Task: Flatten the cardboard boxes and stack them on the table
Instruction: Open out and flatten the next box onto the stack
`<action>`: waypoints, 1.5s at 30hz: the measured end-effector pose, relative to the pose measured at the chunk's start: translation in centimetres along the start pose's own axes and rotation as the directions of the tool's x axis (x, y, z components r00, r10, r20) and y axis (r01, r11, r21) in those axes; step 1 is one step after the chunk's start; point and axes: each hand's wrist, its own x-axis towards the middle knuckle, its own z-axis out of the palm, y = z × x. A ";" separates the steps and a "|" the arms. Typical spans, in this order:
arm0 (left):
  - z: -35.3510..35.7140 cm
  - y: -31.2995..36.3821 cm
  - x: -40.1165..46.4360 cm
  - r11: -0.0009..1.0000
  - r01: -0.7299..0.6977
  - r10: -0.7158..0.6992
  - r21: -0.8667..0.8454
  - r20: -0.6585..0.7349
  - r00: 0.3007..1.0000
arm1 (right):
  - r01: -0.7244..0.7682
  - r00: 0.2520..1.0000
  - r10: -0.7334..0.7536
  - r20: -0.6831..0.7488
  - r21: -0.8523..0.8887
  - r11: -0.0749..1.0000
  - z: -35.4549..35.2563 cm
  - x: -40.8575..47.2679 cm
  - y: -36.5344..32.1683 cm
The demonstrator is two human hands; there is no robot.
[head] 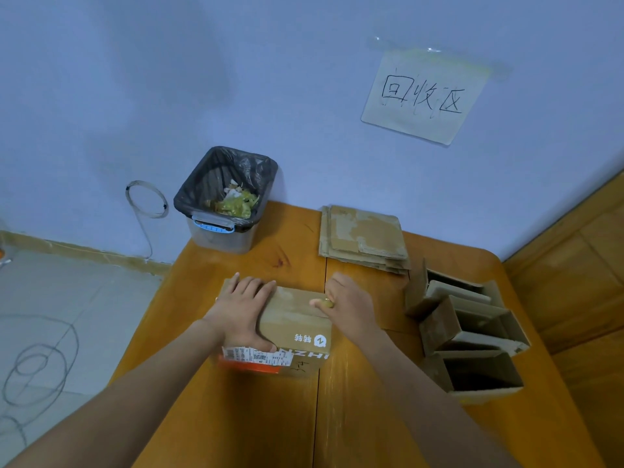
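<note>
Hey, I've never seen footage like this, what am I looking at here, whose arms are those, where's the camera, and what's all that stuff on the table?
There is no machine here. The single picture comes from a wide-angle camera worn on a person's head, looking down, so the two bare arms are that person's own.

Both hands are on a closed cardboard box in the middle of a wooden table. The left hand lies across its top and grips its near edge. The right hand is at the box's right end, fingers curled, seemingly picking at the top seam.

Farther back lies a stack of flattened cardboard. To the right stand several open boxes, not yet flattened. At the table's far left corner is a small bin lined with a black bag. A handwritten paper sign is taped to the wall.
</note>
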 end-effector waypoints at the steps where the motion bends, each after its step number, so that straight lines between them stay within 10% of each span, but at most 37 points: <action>1: -0.1 -0.5 0.3 1.000 0.012 -0.012 -0.002 -0.002 1.000 | -0.051 0.999 0.051 0.008 0.025 0.998 0.2 0.5 0.0; 8: -1.3 -4.3 3.7 0.999 0.051 -0.051 -0.001 -0.024 0.998 | -0.355 0.934 0.331 0.135 0.257 0.899 1.5 4.9 -0.4; 18: -2.6 -9.5 8.0 0.994 0.104 -0.104 -0.016 -0.033 0.994 | -0.317 0.948 0.248 0.198 0.590 0.743 3.3 10.7 -2.0; 45: -0.5 -11.6 9.8 1.000 -0.009 0.006 -0.025 -0.101 0.995 | -0.221 0.946 0.151 0.287 0.230 0.948 15.1 30.3 -3.6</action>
